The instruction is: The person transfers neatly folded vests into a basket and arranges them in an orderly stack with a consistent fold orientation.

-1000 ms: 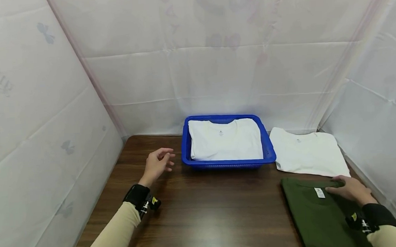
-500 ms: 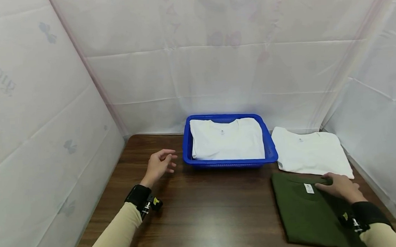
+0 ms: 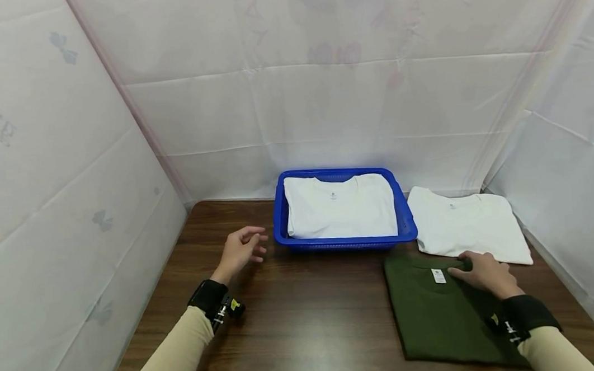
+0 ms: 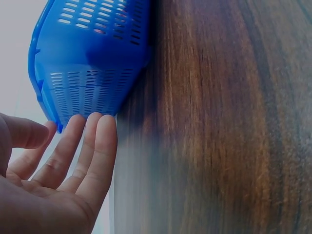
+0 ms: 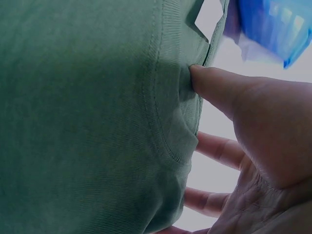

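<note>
Wooden table (image 3: 309, 319), green shirt (image 3: 445, 318) (white label (image 3: 438, 276)).

A folded dark green T-shirt (image 3: 445, 312) lies flat near the right front corner of the wooden worktop (image 3: 309, 314), collar toward the far edge, a small white label at its neckline, under my right grip (image 3: 480, 274).

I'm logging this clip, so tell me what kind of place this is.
Probably a small laundry-folding station screened off with white sheeting: a wooden table carries a blue basket with a folded white shirt, another white shirt beside it, and a green shirt.
</note>
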`<act>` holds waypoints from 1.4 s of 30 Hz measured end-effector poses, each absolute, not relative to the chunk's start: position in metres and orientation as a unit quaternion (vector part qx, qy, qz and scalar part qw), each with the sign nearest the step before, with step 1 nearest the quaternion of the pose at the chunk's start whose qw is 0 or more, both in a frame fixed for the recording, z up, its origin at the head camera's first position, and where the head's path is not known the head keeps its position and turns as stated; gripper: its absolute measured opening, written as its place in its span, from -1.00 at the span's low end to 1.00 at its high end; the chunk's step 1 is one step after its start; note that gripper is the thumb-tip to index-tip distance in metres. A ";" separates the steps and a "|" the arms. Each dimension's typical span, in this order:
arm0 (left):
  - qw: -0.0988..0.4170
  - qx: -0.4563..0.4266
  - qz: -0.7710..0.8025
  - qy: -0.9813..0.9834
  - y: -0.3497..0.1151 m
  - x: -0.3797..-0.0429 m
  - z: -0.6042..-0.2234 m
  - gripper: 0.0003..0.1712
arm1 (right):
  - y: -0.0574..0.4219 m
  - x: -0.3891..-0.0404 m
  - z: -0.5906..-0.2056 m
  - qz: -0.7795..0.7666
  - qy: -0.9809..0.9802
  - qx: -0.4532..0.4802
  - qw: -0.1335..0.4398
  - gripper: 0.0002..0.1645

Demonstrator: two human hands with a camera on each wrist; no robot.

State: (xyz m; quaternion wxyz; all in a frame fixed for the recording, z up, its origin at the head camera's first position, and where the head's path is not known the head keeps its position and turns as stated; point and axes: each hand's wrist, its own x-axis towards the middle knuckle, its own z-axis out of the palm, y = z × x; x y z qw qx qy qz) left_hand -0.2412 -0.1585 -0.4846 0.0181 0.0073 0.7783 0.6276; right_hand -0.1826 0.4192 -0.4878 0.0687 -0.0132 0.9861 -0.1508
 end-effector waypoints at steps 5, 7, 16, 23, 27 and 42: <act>0.020 0.010 0.625 0.780 -0.158 -0.238 -0.485 -0.66 | 0.404 -0.186 -0.485 -0.148 0.987 -0.015 0.064 -0.19; 0.022 0.013 0.625 0.781 -0.158 -0.238 -0.486 -0.66 | 0.398 -0.187 -0.485 -0.149 0.987 -0.016 0.061 -0.21; 0.032 0.021 0.607 0.794 -0.153 -0.232 -0.487 -0.69 | 0.374 -0.190 -0.487 -0.153 0.986 0.005 0.061 -0.19; 0.069 0.035 0.584 0.808 -0.140 -0.225 -0.482 -0.71 | 0.356 -0.190 -0.483 -0.163 0.985 0.006 0.049 -0.30; 0.094 0.045 0.584 0.805 -0.135 -0.222 -0.483 -0.73 | 0.346 -0.191 -0.483 -0.171 0.984 0.015 0.048 -0.42; 0.183 0.089 0.593 0.779 -0.129 -0.208 -0.491 -0.65 | 0.307 -0.201 -0.485 -0.178 0.983 -0.007 0.035 -0.48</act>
